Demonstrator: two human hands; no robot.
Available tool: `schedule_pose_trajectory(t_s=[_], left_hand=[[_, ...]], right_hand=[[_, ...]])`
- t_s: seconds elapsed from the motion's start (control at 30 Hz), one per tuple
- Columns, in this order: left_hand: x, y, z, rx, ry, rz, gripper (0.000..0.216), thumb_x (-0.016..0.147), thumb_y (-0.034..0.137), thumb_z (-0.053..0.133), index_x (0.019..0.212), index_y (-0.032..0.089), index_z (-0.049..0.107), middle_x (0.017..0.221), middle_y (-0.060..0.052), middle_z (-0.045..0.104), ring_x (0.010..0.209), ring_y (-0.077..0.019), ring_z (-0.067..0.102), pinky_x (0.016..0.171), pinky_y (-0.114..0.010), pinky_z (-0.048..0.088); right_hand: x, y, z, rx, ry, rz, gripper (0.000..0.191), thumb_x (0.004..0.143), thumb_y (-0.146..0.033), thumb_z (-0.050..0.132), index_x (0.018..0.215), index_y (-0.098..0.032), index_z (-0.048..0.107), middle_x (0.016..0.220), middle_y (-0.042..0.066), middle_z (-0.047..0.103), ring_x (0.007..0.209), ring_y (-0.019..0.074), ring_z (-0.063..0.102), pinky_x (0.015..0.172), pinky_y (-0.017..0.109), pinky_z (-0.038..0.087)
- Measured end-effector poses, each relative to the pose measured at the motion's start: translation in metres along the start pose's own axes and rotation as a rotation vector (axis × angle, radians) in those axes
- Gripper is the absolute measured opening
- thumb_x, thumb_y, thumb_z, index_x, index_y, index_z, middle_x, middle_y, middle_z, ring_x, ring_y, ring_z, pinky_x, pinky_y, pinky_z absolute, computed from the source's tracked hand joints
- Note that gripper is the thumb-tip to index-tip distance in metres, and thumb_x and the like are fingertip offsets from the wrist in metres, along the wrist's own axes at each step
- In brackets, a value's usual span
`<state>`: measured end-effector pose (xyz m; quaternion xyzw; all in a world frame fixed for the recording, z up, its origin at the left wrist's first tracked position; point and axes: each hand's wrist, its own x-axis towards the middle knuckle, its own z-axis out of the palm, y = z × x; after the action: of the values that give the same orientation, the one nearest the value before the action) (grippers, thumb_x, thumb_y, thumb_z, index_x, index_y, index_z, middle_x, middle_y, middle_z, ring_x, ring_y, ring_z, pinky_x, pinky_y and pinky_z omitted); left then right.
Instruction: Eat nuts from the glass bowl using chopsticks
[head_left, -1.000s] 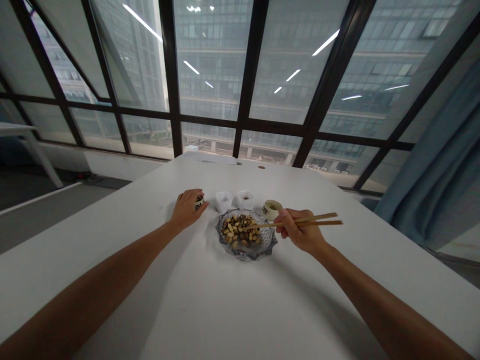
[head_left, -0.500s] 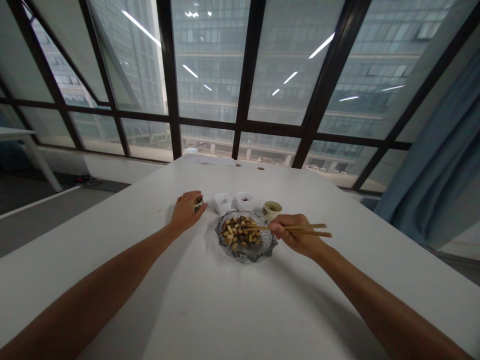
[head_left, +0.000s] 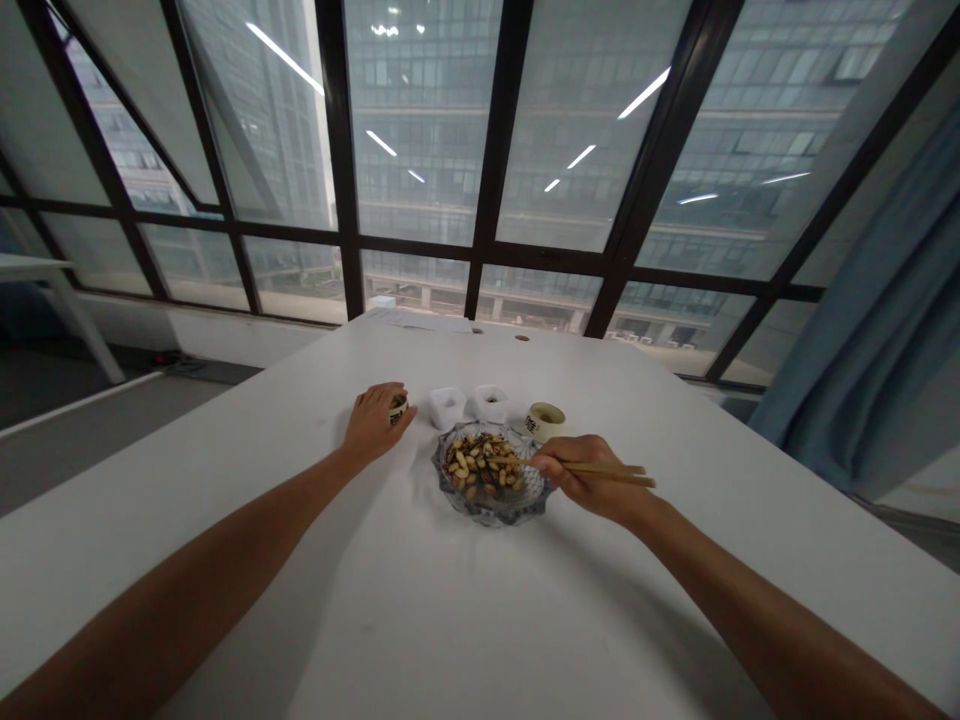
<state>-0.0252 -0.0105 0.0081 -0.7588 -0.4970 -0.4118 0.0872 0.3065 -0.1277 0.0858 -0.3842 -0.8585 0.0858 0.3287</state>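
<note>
My right hand [head_left: 581, 470] grips a pair of wooden chopsticks [head_left: 609, 474] at the right side of a scalloped glass dish [head_left: 491, 516]. Their tips reach in among mixed nuts and seeds [head_left: 480, 464], pale and dark ones, heaped in the dish's left and middle part. Whether a piece is pinched between the tips is too small to tell. My left hand [head_left: 375, 420] is wrapped around a small cream cup with dark lettering [head_left: 397, 408], left of the dish; most of the cup is hidden by my fingers.
Behind the dish stand two small white bowls [head_left: 448, 407], the right one with something dark inside. A second cream cup [head_left: 545, 420] sits behind my right hand. Papers [head_left: 427, 322] lie at the white table's [head_left: 420, 610] far end, before tall windows. A blue curtain [head_left: 870, 350] hangs at the right.
My right hand has shifted slightly left and down, and the chopsticks' rear ends have come closer together. My left hand stays at the cup.
</note>
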Motion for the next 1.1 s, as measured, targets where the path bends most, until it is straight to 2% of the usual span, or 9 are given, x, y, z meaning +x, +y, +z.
schedule_pose_trajectory(t_s=[0.1, 0.2, 0.33, 0.43, 0.57, 0.67, 0.93, 1.1], left_hand=[[0.000, -0.001, 0.000, -0.003, 0.001, 0.002, 0.027, 0.092, 0.041, 0.055, 0.111, 0.022, 0.060, 0.128, -0.011, 0.067, 0.122, -0.0285, 0.058, 0.104, -0.046, 0.043], [0.000, -0.002, 0.001, -0.006, 0.002, 0.002, 0.027, 0.092, 0.042, 0.056, 0.110, 0.022, 0.060, 0.128, -0.012, 0.066, 0.123, -0.0290, 0.058, 0.104, -0.046, 0.044], [0.000, -0.005, 0.002, -0.014, 0.021, -0.014, 0.029, 0.091, 0.043, 0.058, 0.111, 0.022, 0.059, 0.131, -0.012, 0.064, 0.124, -0.0291, 0.056, 0.107, -0.047, 0.043], [0.000, -0.008, 0.004, -0.020, 0.045, -0.063, 0.040, 0.087, 0.045, 0.064, 0.118, 0.021, 0.056, 0.133, -0.014, 0.061, 0.125, -0.0307, 0.055, 0.108, -0.048, 0.044], [-0.001, -0.015, 0.009, -0.045, 0.022, -0.172, 0.058, 0.081, 0.048, 0.071, 0.127, 0.019, 0.050, 0.132, -0.016, 0.060, 0.126, -0.0319, 0.056, 0.107, -0.047, 0.047], [-0.002, -0.020, 0.014, -0.069, 0.014, -0.237, 0.064, 0.080, 0.051, 0.072, 0.130, 0.020, 0.047, 0.134, -0.017, 0.060, 0.125, -0.0312, 0.058, 0.104, -0.047, 0.049], [-0.004, -0.031, 0.024, -0.113, 0.041, -0.305, 0.070, 0.077, 0.055, 0.074, 0.132, 0.023, 0.046, 0.123, -0.014, 0.068, 0.105, -0.0281, 0.069, 0.089, -0.044, 0.057], [-0.004, -0.025, 0.018, -0.136, 0.041, -0.271, 0.072, 0.075, 0.047, 0.078, 0.134, 0.024, 0.043, 0.127, -0.014, 0.065, 0.113, -0.0294, 0.066, 0.096, -0.048, 0.054]], right_hand=[[-0.001, -0.002, 0.000, 0.021, 0.020, 0.019, 0.061, 0.094, -0.069, 0.044, 0.061, -0.023, 0.067, 0.052, 0.002, 0.062, 0.045, 0.0134, 0.055, 0.046, 0.026, 0.040], [-0.001, 0.000, 0.001, 0.145, 0.091, 0.114, 0.058, 0.092, -0.069, 0.051, 0.058, -0.023, 0.065, 0.049, 0.002, 0.062, 0.043, 0.0144, 0.057, 0.044, 0.027, 0.043], [0.002, 0.009, 0.008, 0.440, 0.370, 0.328, 0.055, 0.082, -0.073, 0.062, 0.065, -0.021, 0.067, 0.048, 0.003, 0.064, 0.036, 0.0155, 0.056, 0.035, 0.027, 0.042], [0.000, 0.019, 0.020, 0.657, 0.570, 0.454, 0.060, 0.076, -0.078, 0.064, 0.067, -0.019, 0.065, 0.047, 0.003, 0.062, 0.033, 0.0149, 0.053, 0.031, 0.027, 0.040], [-0.012, 0.033, 0.040, 0.829, 0.686, 0.579, 0.063, 0.070, -0.081, 0.067, 0.067, -0.018, 0.064, 0.047, 0.003, 0.062, 0.032, 0.0141, 0.051, 0.030, 0.026, 0.039], [-0.021, 0.037, 0.050, 0.896, 0.712, 0.668, 0.063, 0.065, -0.081, 0.071, 0.067, -0.018, 0.064, 0.048, 0.004, 0.063, 0.034, 0.0146, 0.052, 0.030, 0.026, 0.039], [-0.023, 0.035, 0.054, 0.903, 0.746, 0.661, 0.062, 0.067, -0.080, 0.070, 0.067, -0.018, 0.063, 0.048, 0.005, 0.063, 0.034, 0.0158, 0.053, 0.030, 0.027, 0.038], [-0.025, 0.026, 0.053, 0.725, 0.764, 0.546, 0.061, 0.078, -0.079, 0.060, 0.068, -0.019, 0.064, 0.049, 0.004, 0.063, 0.035, 0.0158, 0.054, 0.033, 0.028, 0.041]])
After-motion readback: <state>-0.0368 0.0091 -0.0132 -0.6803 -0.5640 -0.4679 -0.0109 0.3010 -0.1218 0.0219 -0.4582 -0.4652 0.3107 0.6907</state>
